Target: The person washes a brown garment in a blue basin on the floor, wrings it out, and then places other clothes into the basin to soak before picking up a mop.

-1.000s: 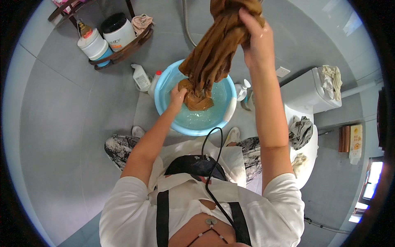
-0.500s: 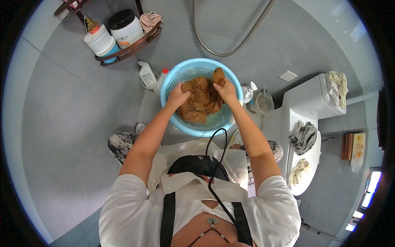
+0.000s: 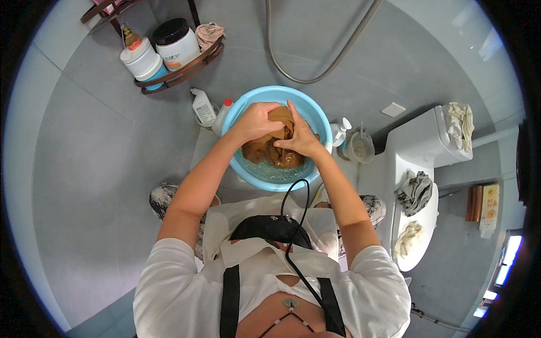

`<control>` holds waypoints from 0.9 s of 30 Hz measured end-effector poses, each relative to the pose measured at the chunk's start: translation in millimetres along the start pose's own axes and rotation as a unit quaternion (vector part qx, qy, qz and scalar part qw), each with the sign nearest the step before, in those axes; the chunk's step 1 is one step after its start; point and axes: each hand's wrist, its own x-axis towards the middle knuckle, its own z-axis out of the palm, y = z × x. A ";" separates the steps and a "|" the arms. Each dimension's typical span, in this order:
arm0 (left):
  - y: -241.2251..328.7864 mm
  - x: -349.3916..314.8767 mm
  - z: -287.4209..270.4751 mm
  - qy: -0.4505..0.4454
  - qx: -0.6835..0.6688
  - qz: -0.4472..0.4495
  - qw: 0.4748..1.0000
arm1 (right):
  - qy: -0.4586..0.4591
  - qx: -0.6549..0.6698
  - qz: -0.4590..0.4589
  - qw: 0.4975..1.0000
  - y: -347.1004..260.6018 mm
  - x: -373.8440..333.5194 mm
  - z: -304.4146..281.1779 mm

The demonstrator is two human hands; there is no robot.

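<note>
A light blue plastic basin (image 3: 323, 109) stands in front of me with soapy water (image 3: 265, 170) in it. Brown wet cloth (image 3: 288, 160), seemingly a garment, lies bunched in the water, with one part raised between my hands. My left hand (image 3: 259, 121) is closed around that raised part on its left side. Against its right side rests my right hand (image 3: 303, 137), thumb and fingers spread wide apart. The cloth's lower folds are partly under water, and its exact kind cannot be made out.
Left of the basin stand a white bottle (image 3: 203, 108) and a red-capped bottle (image 3: 221, 116). To its right are a pump bottle (image 3: 339, 132) and a clear tub (image 3: 359, 147). Cloths lie on the white toilet (image 3: 410, 138). A corner shelf (image 3: 186, 72) holds jars; a hose (image 3: 315, 78) hangs beyond.
My hands have come together over the basin. The left has moved right and up onto the raised cloth; the right hand's fingers have spread from their grip.
</note>
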 end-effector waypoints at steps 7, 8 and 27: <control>-3.2 5.3 -21.4 -0.044 -0.095 -0.029 0.994 | 0.118 0.175 0.089 0.974 -20.6 -1.5 -16.8; -9.8 3.8 -22.1 -0.054 -0.109 -0.031 0.992 | 0.118 0.199 0.079 0.970 -34.9 -0.5 -22.3; -117.3 -9.1 54.5 0.109 -0.617 -0.346 0.699 | 0.148 0.405 0.147 0.890 -38.7 10.6 -42.3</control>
